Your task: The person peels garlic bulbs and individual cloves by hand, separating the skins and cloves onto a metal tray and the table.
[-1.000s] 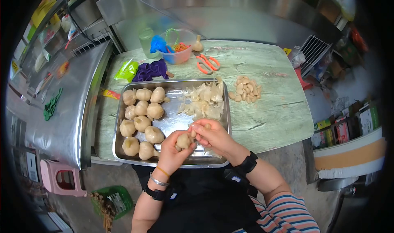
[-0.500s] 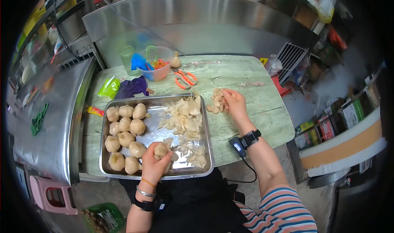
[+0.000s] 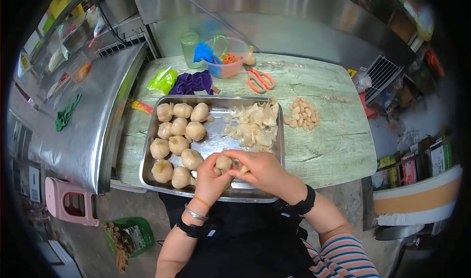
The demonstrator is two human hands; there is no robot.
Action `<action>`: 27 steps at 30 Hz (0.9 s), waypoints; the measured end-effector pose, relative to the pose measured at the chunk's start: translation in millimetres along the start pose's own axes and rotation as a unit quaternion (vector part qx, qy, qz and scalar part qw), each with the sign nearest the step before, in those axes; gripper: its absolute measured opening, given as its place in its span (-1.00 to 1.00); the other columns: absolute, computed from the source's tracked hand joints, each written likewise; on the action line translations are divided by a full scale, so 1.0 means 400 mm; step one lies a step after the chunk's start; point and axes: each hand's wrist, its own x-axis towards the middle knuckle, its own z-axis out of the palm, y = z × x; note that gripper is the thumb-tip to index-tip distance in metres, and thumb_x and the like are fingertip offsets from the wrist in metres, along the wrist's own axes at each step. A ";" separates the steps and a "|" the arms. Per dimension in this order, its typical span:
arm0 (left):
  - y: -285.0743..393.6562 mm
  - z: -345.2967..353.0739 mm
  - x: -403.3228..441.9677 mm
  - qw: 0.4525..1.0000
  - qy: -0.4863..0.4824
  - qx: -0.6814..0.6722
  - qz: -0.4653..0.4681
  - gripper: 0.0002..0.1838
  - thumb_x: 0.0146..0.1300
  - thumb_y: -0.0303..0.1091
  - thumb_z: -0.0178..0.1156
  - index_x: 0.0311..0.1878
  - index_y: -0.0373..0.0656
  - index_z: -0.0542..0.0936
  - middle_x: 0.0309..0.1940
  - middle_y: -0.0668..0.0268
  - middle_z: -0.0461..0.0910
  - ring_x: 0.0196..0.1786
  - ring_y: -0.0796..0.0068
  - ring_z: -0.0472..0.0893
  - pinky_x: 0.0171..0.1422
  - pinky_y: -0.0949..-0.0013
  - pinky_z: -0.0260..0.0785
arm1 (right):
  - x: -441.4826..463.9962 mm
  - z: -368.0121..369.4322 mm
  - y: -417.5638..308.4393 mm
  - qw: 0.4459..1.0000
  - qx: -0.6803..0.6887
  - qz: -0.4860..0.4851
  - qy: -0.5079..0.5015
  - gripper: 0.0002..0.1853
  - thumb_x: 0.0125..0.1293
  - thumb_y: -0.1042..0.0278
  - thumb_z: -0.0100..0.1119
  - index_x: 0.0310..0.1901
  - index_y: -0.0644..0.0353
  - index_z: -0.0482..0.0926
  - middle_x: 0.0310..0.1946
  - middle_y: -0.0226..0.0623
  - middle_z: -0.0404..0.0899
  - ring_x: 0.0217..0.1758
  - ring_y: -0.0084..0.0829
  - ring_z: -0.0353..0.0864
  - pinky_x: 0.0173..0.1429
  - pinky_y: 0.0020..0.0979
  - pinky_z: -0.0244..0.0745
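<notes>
My left hand (image 3: pixel 211 180) is closed round a partly broken garlic bulb (image 3: pixel 223 162) over the front of a steel tray (image 3: pixel 281 145). My right hand (image 3: pixel 265 172) meets it there, its fingers bent and pinching a small pale piece that looks like a garlic clove (image 3: pixel 244 169). Several whole garlic bulbs (image 3: pixel 178 126) fill the tray's left side. Papery garlic skins (image 3: pixel 255 126) lie heaped at its right. Beyond the tray's right edge, a pile of loose garlic cloves (image 3: pixel 303 113) rests on the table.
Behind the tray on the green table (image 3: pixel 333 145) are orange-handled pliers or cutters (image 3: pixel 260 80), a clear plastic bowl (image 3: pixel 235 47), a green glass (image 3: pixel 190 50), a purple cloth (image 3: pixel 192 83) and a green packet (image 3: pixel 163 81). A steel counter (image 3: pixel 88 126) stands left.
My right hand has come from the clove pile back over the tray and joined my left hand at the bulb. The whole view has shifted, so the table sits further right.
</notes>
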 end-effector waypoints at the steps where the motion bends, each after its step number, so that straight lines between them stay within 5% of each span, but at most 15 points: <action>1: -0.007 0.001 0.003 0.999 0.017 0.033 0.022 -0.68 0.04 -0.46 0.35 -0.12 -0.24 0.53 -0.30 0.38 0.55 -0.21 0.63 0.50 -0.10 0.48 0.40 | -0.002 0.016 0.000 0.999 -0.031 -0.001 0.022 -0.58 0.20 0.31 0.24 0.11 0.11 0.47 -0.26 -0.21 0.61 -0.29 -0.30 0.64 -0.24 -0.40 0.48; 3: -0.017 0.003 0.006 0.996 0.034 0.066 0.045 -0.69 0.05 -0.46 0.33 -0.10 -0.24 0.53 -0.29 0.35 0.55 -0.21 0.61 0.51 -0.09 0.47 0.40 | -0.005 0.033 0.013 0.997 -0.063 -0.003 0.044 -0.59 0.22 0.33 0.22 0.12 0.13 0.47 -0.21 -0.19 0.61 -0.25 -0.29 0.66 -0.23 -0.39 0.49; 9: -0.010 0.005 0.004 0.993 0.024 -0.115 0.004 -0.55 0.10 -0.41 0.32 0.07 -0.23 0.47 -0.26 0.30 0.56 -0.18 0.56 0.53 -0.06 0.45 0.41 | -0.015 0.042 0.036 0.989 0.093 0.030 0.111 -0.63 0.31 0.40 0.10 0.14 0.22 0.42 -0.37 -0.32 0.54 -0.38 -0.51 0.53 -0.36 -0.50 0.44; 11: -0.004 0.002 0.004 0.999 0.040 0.019 0.022 -0.48 0.10 -0.41 0.31 0.16 -0.20 0.42 -0.23 0.30 0.52 -0.16 0.54 0.49 -0.04 0.44 0.38 | -0.020 0.022 0.033 0.846 0.462 0.253 0.081 -0.67 0.33 0.42 0.06 0.12 0.26 0.43 -0.47 -0.44 0.41 -0.44 -0.70 0.35 -0.50 -0.62 0.26; 14: 0.002 0.007 0.005 0.989 0.126 0.055 0.047 -0.42 0.10 -0.43 0.30 0.22 -0.17 0.37 -0.21 0.32 0.46 -0.15 0.52 0.43 -0.04 0.45 0.35 | -0.011 0.002 0.035 0.773 0.536 0.313 0.131 -0.69 0.33 0.44 0.05 0.09 0.28 0.44 -0.51 -0.50 0.35 -0.49 -0.77 0.25 -0.56 -0.68 0.08; 16: -0.012 0.006 0.011 0.988 0.136 0.032 0.062 -0.45 0.11 -0.45 0.28 0.21 -0.16 0.40 -0.21 0.32 0.39 -0.15 0.51 0.38 -0.04 0.46 0.32 | -0.024 0.005 0.053 0.805 0.501 0.298 0.111 -0.68 0.34 0.43 0.04 0.11 0.26 0.42 -0.47 -0.49 0.42 -0.45 -0.73 0.36 -0.50 -0.63 0.24; 18: -0.017 -0.006 0.007 0.967 0.154 0.144 0.141 -0.48 0.12 -0.47 0.29 0.18 -0.17 0.43 -0.25 0.36 0.42 -0.19 0.56 0.40 -0.07 0.50 0.32 | -0.030 0.017 0.042 0.949 0.242 0.168 0.110 -0.66 0.30 0.46 0.06 0.12 0.25 0.44 -0.41 -0.38 0.53 -0.39 -0.58 0.50 -0.38 -0.53 0.40; 19: -0.012 -0.007 0.002 0.967 0.156 0.147 0.139 -0.48 0.12 -0.47 0.29 0.18 -0.17 0.43 -0.25 0.36 0.42 -0.19 0.56 0.40 -0.07 0.50 0.32 | -0.030 0.017 0.038 0.949 0.245 0.168 0.108 -0.66 0.30 0.46 0.06 0.12 0.25 0.44 -0.41 -0.38 0.53 -0.39 -0.58 0.50 -0.38 -0.53 0.40; 21: 0.004 -0.001 -0.010 0.996 0.030 -0.029 0.075 -0.56 0.13 -0.48 0.29 0.11 -0.20 0.48 -0.31 0.41 0.47 -0.26 0.64 0.42 -0.14 0.57 0.32 | -0.034 0.020 0.032 0.995 0.011 0.071 0.076 -0.63 0.27 0.44 0.10 0.12 0.22 0.42 -0.20 -0.16 0.58 -0.17 -0.25 0.62 -0.16 -0.32 0.48; 24: 0.004 0.005 -0.001 0.993 0.045 -0.112 0.006 -0.64 0.13 -0.47 0.31 0.02 -0.23 0.52 -0.36 0.46 0.50 -0.32 0.71 0.42 -0.20 0.64 0.32 | -0.032 0.046 0.031 0.993 -0.065 0.000 0.097 -0.62 0.20 0.44 0.16 0.07 0.19 0.46 -0.25 -0.08 0.58 -0.22 -0.12 0.60 -0.18 -0.26 0.48; 27: 0.016 -0.010 -0.006 0.987 0.025 -0.151 -0.048 -0.69 0.12 -0.48 0.32 -0.06 -0.25 0.52 -0.35 0.45 0.52 -0.30 0.73 0.43 -0.21 0.66 0.32 | -0.032 0.055 0.036 0.993 -0.054 0.032 0.099 -0.73 0.19 0.39 0.17 -0.05 0.17 0.52 -0.33 -0.12 0.58 -0.29 -0.08 0.58 -0.25 -0.22 0.46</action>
